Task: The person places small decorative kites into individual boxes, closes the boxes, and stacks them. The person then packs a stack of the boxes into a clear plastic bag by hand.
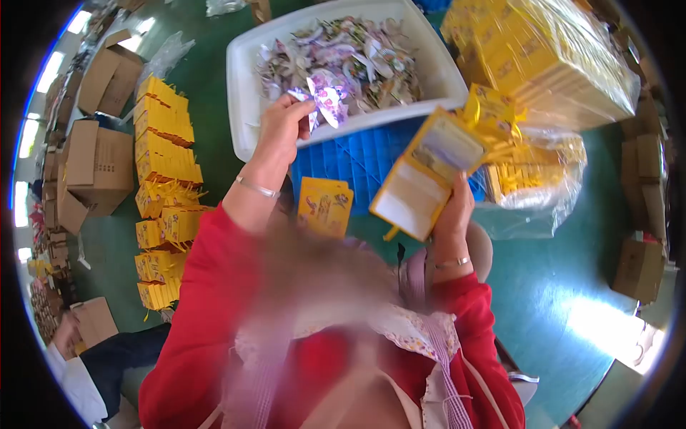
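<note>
My left hand pinches a shiny white-and-purple bow-shaped piece over the near edge of a white plastic tub. Inside the tub lies a heap of similar shiny pieces in purple, white and green. Off to the right, my right hand grips an open yellow card box, its flap folded back and a pale inside showing. Between the hands, a few flat yellow printed boxes lie close to my body.
Blue slatted plastic sits under the tub's near side. Rows of yellow packs line the floor at left, by open cartons. Plastic-wrapped yellow boxes and a clear bag of yellow packs stand at right. Another person's hand shows lower left.
</note>
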Available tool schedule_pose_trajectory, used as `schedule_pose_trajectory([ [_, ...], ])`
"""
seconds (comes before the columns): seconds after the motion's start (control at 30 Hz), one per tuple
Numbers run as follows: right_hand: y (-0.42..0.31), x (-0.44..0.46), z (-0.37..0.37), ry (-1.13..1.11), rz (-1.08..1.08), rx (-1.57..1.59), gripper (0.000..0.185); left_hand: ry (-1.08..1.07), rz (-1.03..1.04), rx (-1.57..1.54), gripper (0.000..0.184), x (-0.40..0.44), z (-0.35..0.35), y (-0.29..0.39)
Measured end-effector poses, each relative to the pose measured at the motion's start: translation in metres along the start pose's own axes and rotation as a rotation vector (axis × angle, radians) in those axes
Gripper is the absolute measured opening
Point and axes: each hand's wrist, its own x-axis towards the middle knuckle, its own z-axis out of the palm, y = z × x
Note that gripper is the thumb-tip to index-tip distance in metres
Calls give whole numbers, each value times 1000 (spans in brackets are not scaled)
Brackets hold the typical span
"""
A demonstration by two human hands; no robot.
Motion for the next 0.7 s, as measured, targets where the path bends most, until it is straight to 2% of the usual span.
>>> schedule_pose_trajectory([
  [0.07,1,0,3,91,-4,20,29,-148,-82,-284,12,-42,13,-9],
  [0.17,-3,-11,16,86,-146,50,28,-272,-248,-441,13,-108,44,-8],
  [0.23,-12,-23,32,33,-235,90,28,-256,-281,-427,15,-137,59,-15],
  [0.27,-11,-26,32,41,-254,93,28,-323,-265,-441,17,-142,60,-20],
  [0.53,-18,-63,32,-23,-467,-115,33,-231,-342,-359,19,-176,74,-16],
  [0.63,-23,-73,34,-8,-492,-143,33,-290,-413,-345,25,-191,76,-13],
  [0.7,-25,-77,34,-5,-481,-144,34,-365,-442,-174,30,-196,72,-10],
])
